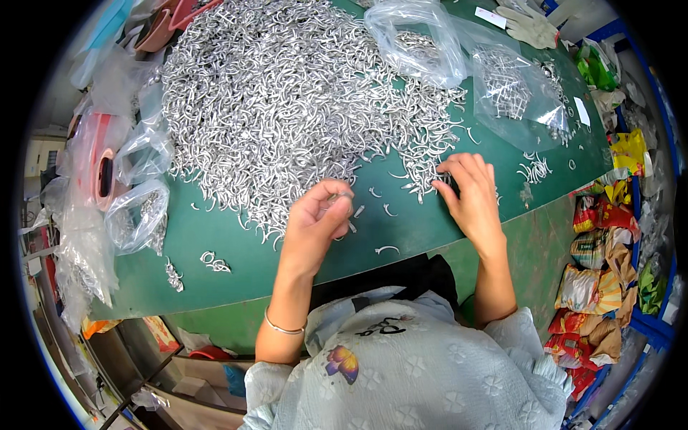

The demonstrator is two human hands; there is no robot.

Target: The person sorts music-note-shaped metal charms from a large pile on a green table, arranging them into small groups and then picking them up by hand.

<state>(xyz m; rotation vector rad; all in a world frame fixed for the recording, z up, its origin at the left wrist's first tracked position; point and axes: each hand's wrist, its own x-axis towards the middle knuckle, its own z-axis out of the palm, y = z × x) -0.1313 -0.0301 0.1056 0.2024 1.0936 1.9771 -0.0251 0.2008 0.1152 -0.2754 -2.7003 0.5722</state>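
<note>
A large heap of small curved silver metal pieces (272,93) covers much of the green table (387,229). My left hand (315,218) is closed at the heap's near edge. Bits of silver metal show at its fingertips, though the fingers hide most of what they hold. To the right, my right hand (471,197) reaches over the edge of a smaller spread of the same pieces (426,143). Its thumb and forefinger are apart, close to the pieces, with nothing visible between them. A few loose pieces (387,249) lie between the hands.
Clear plastic bags (519,89) with metal parts lie at the far right, near a white glove (529,25). More plastic bags (140,215) and pink bins (159,30) line the left side. Small clusters (215,262) sit near the front edge. Colourful sacks (588,287) fill a blue rack at right.
</note>
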